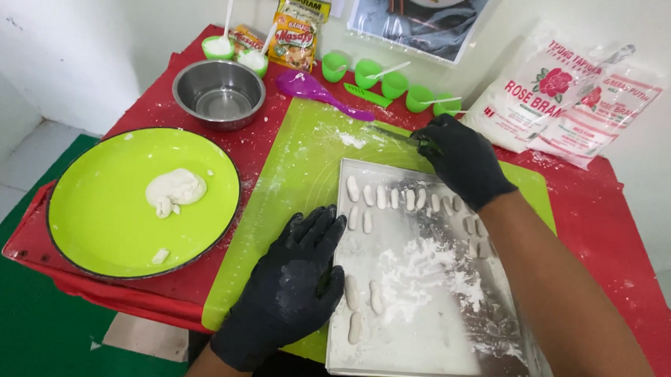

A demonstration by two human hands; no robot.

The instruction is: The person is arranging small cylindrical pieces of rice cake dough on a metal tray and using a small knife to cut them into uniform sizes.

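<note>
1. The metal baking tray (434, 348) lies on a lime-green silicone mat (299, 172) on the red tabletop (624, 221), its long axis running away from the person, tilted slightly to the right at the near end; its near right corner is cut off by the picture's lower edge.
2. Small oblong dough pieces (380, 196) lie in a row across the far end of the tray, most with their long axes pointing away from the person; a few more (363, 301) sit near the left rim, and loose flour is scattered over the middle.
3. The left hand (295, 291), in a black glove dusted with flour, rests flat against the tray's left rim, fingers (321, 225) spread and pointing away.
4. The right hand (463, 159), also gloved in black, is at the tray's far edge, its fingers curled about a thin dark-handled tool (397, 135) whose shape is hard to make out; the forearm hides some dough pieces on the right.
5. To the left, a round lime-green plate (97, 202) holds a lump of white dough (175, 190).
6. Beyond it stand a steel bowl (218, 94), a purple spoon (316, 91), small green cups (384, 80) and two white flour bags (562, 100).
</note>
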